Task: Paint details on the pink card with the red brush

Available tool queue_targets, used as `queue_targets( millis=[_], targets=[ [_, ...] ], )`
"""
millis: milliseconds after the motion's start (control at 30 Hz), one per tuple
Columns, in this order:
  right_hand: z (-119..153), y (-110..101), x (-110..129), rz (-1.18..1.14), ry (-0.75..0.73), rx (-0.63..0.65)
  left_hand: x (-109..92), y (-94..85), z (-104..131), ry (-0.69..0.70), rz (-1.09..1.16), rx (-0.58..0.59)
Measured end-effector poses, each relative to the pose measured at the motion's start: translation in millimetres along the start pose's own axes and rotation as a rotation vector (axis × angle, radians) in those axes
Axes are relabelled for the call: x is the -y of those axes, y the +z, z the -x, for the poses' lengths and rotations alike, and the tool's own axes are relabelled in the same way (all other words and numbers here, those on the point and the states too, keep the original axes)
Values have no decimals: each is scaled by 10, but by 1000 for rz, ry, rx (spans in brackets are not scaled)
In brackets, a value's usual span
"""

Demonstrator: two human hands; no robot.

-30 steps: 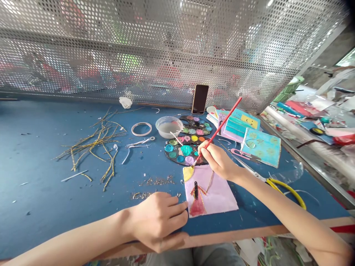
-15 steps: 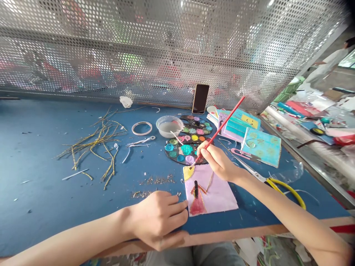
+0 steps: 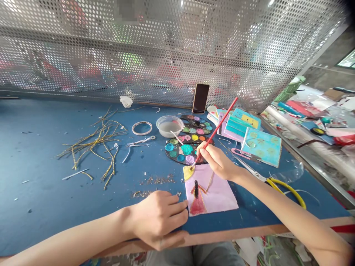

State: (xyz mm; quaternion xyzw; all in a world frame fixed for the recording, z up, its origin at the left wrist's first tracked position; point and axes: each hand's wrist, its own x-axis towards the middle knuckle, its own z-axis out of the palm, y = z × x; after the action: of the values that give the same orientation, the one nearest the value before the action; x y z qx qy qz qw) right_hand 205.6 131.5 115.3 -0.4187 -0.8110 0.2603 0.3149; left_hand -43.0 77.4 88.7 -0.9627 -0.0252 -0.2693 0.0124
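A square pink painted card [image 3: 219,194] lies near the table's front edge, with a yellow corner at its top left and a red dress figure below. My right hand [image 3: 215,159] pinches a red paintbrush [image 3: 222,127], whose bristles touch the yellow corner. At the card's left edge rests my left hand [image 3: 163,220], fingers apart and slightly bent, the fingertips against the card and nothing held. Just behind the card sits a paint palette [image 3: 180,158] with many colours. A clear bowl of cloudy water [image 3: 169,127] stands beyond it.
Yellow-handled scissors [image 3: 287,190] lie right of my right forearm, near painted cards [image 3: 262,147]. A phone [image 3: 200,98] leans against the perforated metal screen [image 3: 155,66]. Tape roll [image 3: 142,128] and gold-coloured strands [image 3: 97,142] lie on the left, with scraps scattered around.
The brush tip has shifted slightly right on the yellow corner, and its handle end has swung a little left. My left hand has stayed put. A person at the far right is out of view.
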Motion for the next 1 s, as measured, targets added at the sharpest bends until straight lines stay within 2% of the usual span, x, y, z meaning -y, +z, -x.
queue_targets(
  millis=[167, 333, 433, 733, 867, 1000],
  targets=[
    [-3, -5, 13, -106, 10, -62, -8, 6, 1, 1, 7, -13],
    [-8, 85, 4, -333, 135, -189, -3, 1, -9, -5, -4, -9],
    [-19, 131, -32, -414, 179, -221, -5, -3, -12, -5, -7, 0],
    [-9, 165, -29, -382, 172, -176, -6, -3, -8, -3, -9, -2],
    [-8, 152, -46, -299, 146, -159, -14, -4, 3, -1, -9, 1],
    [-17, 131, -54, -296, 144, -198, -11, -4, 1, 1, -5, 0]
  ],
)
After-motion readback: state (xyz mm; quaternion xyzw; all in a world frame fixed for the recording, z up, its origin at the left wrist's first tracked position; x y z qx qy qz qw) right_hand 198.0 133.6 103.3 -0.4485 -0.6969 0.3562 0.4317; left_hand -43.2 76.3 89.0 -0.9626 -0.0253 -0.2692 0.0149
